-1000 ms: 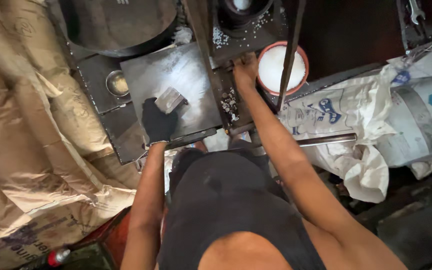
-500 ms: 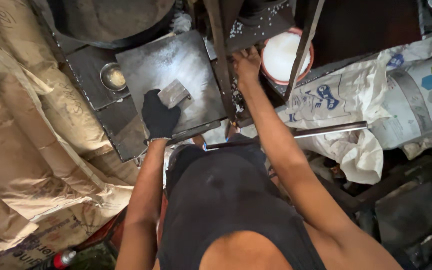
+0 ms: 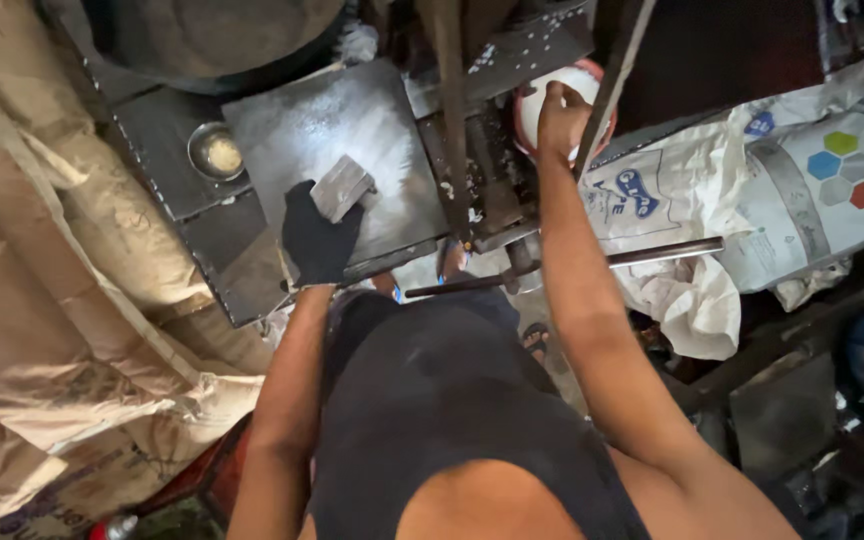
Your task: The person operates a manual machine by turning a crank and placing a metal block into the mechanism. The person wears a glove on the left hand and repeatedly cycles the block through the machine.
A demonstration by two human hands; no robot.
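Note:
My left hand [image 3: 318,236], in a black glove, grips a grey rectangular block [image 3: 342,186] that rests on a shiny square metal plate [image 3: 352,140]. My right hand [image 3: 562,108] reaches far forward into a round bowl with a red rim [image 3: 527,110]; its fingers are curled inside the bowl, and whether they hold anything I cannot tell. Between the two hands a dark vertical metal bar [image 3: 449,110] of the machine runs down.
A small metal bowl [image 3: 214,152] with pale paste sits left of the plate. A large dark round vessel [image 3: 222,35] is at the top. Brown paper sacks [image 3: 62,330] pile on the left, white printed sacks [image 3: 752,190] on the right. A steel rod [image 3: 592,265] lies below.
My right hand has moved from the machine's bar rightwards into the red-rimmed bowl. My left hand stays on the block at the plate's near edge; the view has shifted.

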